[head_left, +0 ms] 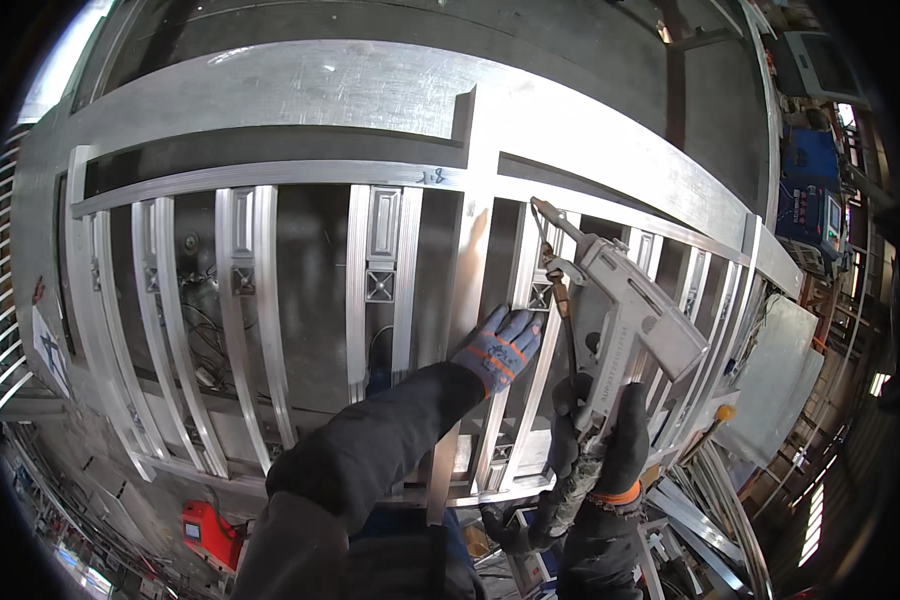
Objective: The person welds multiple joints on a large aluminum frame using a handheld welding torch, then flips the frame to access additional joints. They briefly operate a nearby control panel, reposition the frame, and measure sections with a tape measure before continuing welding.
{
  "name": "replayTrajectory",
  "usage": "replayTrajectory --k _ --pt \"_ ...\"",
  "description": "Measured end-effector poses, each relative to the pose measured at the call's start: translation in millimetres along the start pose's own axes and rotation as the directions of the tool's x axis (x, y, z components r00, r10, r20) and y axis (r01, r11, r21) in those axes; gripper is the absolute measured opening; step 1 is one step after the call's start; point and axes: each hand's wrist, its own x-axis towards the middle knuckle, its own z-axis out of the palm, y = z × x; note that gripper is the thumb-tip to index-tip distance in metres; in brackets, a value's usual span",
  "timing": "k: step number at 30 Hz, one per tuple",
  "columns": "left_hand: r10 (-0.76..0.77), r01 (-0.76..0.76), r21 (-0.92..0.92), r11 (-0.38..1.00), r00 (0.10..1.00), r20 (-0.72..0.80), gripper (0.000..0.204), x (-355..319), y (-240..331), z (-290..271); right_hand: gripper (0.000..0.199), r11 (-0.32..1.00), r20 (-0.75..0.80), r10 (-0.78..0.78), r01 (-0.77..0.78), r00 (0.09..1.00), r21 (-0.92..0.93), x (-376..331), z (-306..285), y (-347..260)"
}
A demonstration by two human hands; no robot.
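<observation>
My right hand (625,440), in a black glove with an orange cuff edge, is wrapped around the handle of a grey handheld welding gun (642,305). The gun's nozzle points up and left, near the top rail of a silver metal frame (310,173) with upright bars. A wrapped cable (576,492) runs down from the grip. My left hand (500,352), in a grey-blue glove with orange stripes, lies with fingers stretched out on an upright bar (518,400) left of the gun. Small decorative inserts (379,285) with cross patterns sit between pairs of bars.
Beneath the frame is a grey metal table (630,118). A red machine (210,535) stands on the floor at lower left. Blue equipment (812,215) is at the far right, with loose metal profiles (705,515) at lower right.
</observation>
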Motion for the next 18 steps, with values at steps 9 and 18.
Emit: replayTrajectory --k 9,18 --pt "-0.009 -0.008 -0.156 0.988 0.994 -0.109 0.046 0.9 -1.2 15.2 0.083 0.998 -0.156 -0.021 0.013 0.988 -0.053 50.4 14.7 15.6" --pt "-0.008 -0.014 -0.144 0.99 0.989 -0.149 0.046 -0.8 -1.7 17.0 0.086 0.995 -0.193 0.0 -0.02 0.981 -0.097 55.6 17.1 18.6"
